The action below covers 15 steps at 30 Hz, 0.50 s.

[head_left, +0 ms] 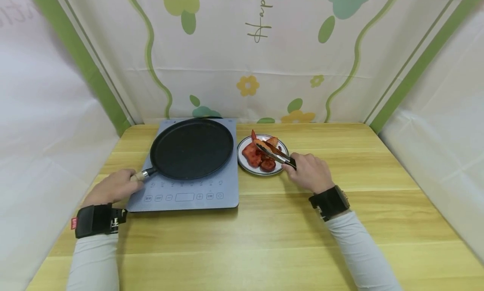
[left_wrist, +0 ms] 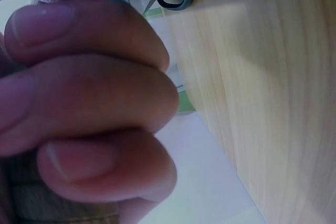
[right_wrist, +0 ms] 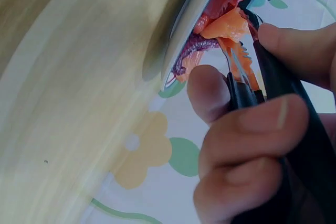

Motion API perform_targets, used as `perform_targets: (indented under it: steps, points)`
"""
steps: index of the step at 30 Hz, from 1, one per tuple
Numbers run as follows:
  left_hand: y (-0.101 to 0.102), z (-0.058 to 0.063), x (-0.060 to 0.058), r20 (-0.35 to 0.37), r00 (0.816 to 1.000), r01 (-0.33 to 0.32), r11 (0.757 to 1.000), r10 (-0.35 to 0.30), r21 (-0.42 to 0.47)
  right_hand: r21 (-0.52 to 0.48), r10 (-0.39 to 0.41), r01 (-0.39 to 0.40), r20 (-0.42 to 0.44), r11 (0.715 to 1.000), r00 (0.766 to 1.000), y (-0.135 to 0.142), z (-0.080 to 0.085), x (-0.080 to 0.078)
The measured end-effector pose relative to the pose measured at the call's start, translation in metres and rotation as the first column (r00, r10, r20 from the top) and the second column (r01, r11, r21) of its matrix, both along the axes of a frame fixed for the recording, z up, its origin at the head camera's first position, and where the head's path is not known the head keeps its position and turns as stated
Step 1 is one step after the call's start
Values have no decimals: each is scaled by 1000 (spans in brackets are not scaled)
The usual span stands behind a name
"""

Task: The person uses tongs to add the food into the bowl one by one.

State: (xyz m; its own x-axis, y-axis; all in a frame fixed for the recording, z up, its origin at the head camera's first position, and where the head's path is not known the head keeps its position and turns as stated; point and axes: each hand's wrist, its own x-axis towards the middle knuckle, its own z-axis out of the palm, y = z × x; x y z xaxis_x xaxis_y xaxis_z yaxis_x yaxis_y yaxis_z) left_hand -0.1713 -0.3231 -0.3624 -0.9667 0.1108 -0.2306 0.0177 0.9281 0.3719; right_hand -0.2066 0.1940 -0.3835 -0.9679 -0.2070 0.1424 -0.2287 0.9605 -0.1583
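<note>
My left hand (head_left: 113, 186) grips the wooden handle (head_left: 138, 176) of a flat black frying pan (head_left: 192, 148), which sits on a grey induction cooktop (head_left: 223, 202). Curled fingers (left_wrist: 100, 90) fill much of the left wrist view. My right hand (head_left: 311, 171) holds metal tongs (head_left: 279, 157) with black grips. Their tips are over a white, dark-rimmed plate (head_left: 245, 168) of food. On it lie a red slab (head_left: 251, 155), a round dark red slice (head_left: 267, 165) and orange pieces. In the right wrist view, the tong tips are at an orange piece (right_wrist: 227, 24), near a purple piece (right_wrist: 193, 48).
The wooden table (head_left: 302, 249) carries the cooktop on the left and the plate just right of it. A flower-printed cloth (head_left: 227, 51) hangs behind the back edge, with white cloth sides (head_left: 435, 114) left and right.
</note>
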Motion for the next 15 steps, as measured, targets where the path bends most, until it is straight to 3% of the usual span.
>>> perform_targets:
  steps: [15]
  points:
    - [1,2,3,-3,1000,-14,1000,14,-12,-17,20,-21,-29,1000,999,3,2,0]
